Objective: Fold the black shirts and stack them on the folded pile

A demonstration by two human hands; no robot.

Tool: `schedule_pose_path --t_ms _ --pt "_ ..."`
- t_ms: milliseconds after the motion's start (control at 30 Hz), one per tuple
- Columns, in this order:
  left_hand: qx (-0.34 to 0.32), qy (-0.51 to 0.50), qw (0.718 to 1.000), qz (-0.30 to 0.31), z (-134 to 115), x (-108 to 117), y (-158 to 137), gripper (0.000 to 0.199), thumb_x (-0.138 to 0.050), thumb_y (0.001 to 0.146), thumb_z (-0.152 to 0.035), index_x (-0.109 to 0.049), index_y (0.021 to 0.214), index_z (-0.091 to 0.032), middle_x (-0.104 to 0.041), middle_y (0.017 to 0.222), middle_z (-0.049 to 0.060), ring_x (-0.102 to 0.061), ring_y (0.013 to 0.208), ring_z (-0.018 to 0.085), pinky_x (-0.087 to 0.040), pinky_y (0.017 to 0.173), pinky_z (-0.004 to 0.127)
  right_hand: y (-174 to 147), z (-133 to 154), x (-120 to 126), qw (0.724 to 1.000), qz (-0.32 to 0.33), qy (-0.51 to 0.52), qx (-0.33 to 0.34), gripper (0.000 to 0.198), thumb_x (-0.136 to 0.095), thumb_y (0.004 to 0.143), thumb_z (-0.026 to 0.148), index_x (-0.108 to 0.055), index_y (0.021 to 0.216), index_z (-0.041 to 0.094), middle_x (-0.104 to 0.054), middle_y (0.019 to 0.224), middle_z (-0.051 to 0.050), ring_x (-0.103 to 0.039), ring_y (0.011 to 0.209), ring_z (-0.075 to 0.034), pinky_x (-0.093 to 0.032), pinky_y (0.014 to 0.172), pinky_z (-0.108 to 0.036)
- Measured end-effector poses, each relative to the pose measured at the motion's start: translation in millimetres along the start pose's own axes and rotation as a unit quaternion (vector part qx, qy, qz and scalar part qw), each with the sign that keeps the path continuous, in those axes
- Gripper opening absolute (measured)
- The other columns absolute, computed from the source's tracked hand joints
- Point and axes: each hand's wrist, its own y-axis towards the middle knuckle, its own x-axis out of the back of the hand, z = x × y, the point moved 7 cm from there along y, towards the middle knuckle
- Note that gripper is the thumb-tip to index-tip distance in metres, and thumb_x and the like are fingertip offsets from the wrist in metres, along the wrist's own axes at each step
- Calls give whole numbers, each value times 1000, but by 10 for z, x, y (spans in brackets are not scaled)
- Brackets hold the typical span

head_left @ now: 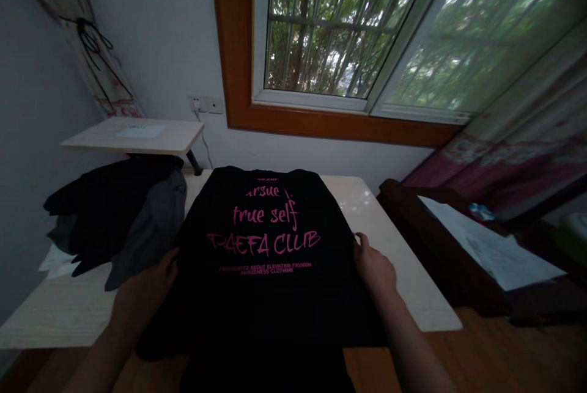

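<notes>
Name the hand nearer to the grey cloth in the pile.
Left. The left hand is just beside the grey cloth, at the left edge of the black shirt; the right hand is farther off, at the opposite edge.

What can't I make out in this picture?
In the head view:
Pink lettering near the top of the black shirt: ends missing, apparently in folds.
Left hand: fingertips hidden by the dark cloth.
Paper on the raised shelf: marks too small to read.
Dark clothes pile: overlapping, so uncountable.
Right-hand curtain: cut off by the edge.
</notes>
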Motion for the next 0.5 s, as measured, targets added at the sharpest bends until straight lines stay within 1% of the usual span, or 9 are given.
schedule_pose_path --t_ms 100,167,233,300,367,500 --pt "6 -19 1000 -3 -11 8 78 51 -27 103 -39 -45 150 -26 -77 103 11 -74 80 30 -55 70 40 47 27 57 1000 -3 -5 7 48 -27 106 45 -40 147 23 -75 92 -12 -74 82 -30 -52 72 -38" --pt "1 -31 999 -23 -32 40 181 50 -28 103 -39 -46 148 -26 -73 118 11 -74 89 29 -56 77 40 132 63 116 1000 -14 -4 19 47 -28 106 44 -40 147 24 -75 97 -12 -74 84 -29 -52 72 -37" --pt "-9 -41 998 -51 -64 92 313 50 -30 103 -39 -46 147 -23 -69 127 12 -72 99 28 -55 85 39 250 107 168 999 -21 0 28 47 -30 105 43 -41 147 24 -74 101 -13 -73 87 -29 -52 73 -37" --pt "-15 -50 996 -68 -105 144 455 51 -32 102 -37 -43 149 -20 -68 128 14 -70 105 27 -54 90 38 381 166 210 999 -31 2 31 48 -30 105 43 -42 147 23 -73 106 -14 -73 90 -29 -52 75 -37" --pt "-8 -57 996 -75 -149 189 583 52 -32 102 -37 -41 150 -20 -68 125 15 -70 106 28 -54 90 40 499 252 235 999 -39 4 33 48 -30 106 41 -41 148 22 -70 112 -15 -72 93 -28 -52 77 -37" --pt "18 -66 995 -70 -224 227 716 52 -28 102 -37 -41 151 -22 -71 118 16 -72 98 29 -54 84 42 626 425 218 998 -42 10 36 47 -27 106 38 -39 149 22 -66 121 -17 -70 97 -27 -52 79 -36"
